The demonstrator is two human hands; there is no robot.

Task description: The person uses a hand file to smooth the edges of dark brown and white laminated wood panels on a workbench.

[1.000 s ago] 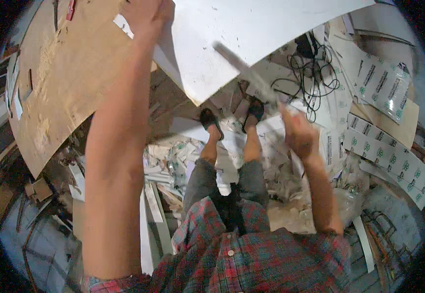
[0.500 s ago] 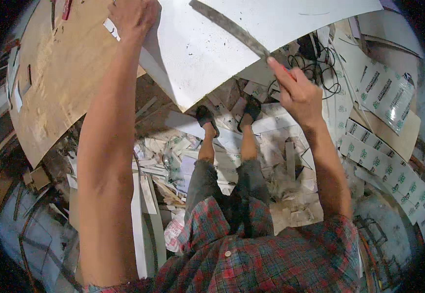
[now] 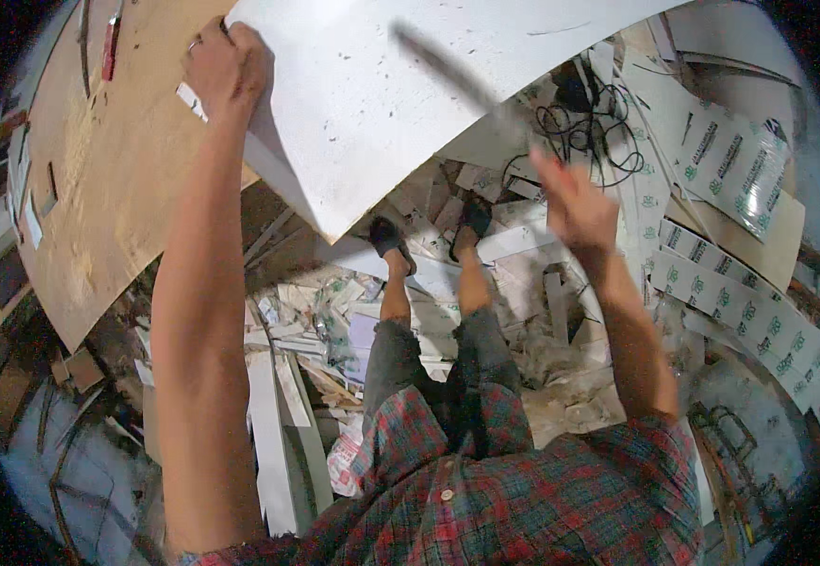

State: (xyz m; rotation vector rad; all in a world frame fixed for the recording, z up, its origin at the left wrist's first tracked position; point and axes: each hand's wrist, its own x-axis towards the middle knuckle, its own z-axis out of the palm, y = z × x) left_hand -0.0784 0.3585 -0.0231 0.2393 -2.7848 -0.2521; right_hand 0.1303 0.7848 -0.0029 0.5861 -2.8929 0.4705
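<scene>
A large white sheet (image 3: 353,123) with dark specks lies across the top, its near corner jutting toward me. My left hand (image 3: 229,74) is closed on the left edge of this sheet, fingers wrapped round it. In my right hand (image 3: 581,212) is the red handle of a long, flat grey file (image 3: 452,71), closed in the fist. The file is smeared by motion and crosses the sheet's right-hand edge, its tip over the white face. Whether it touches the edge cannot be made out.
Under the sheet lies a brown wooden board (image 3: 99,189) with a red-handled tool (image 3: 111,47) on it. Offcuts and scraps (image 3: 306,321) litter the floor around my feet. Black cable (image 3: 608,141) coils at right, beside printed sheets (image 3: 730,302).
The file and my right hand have shifted a little rightward and nearer relative to the sheet. My left hand keeps its hold. The whole view has shifted slightly.
</scene>
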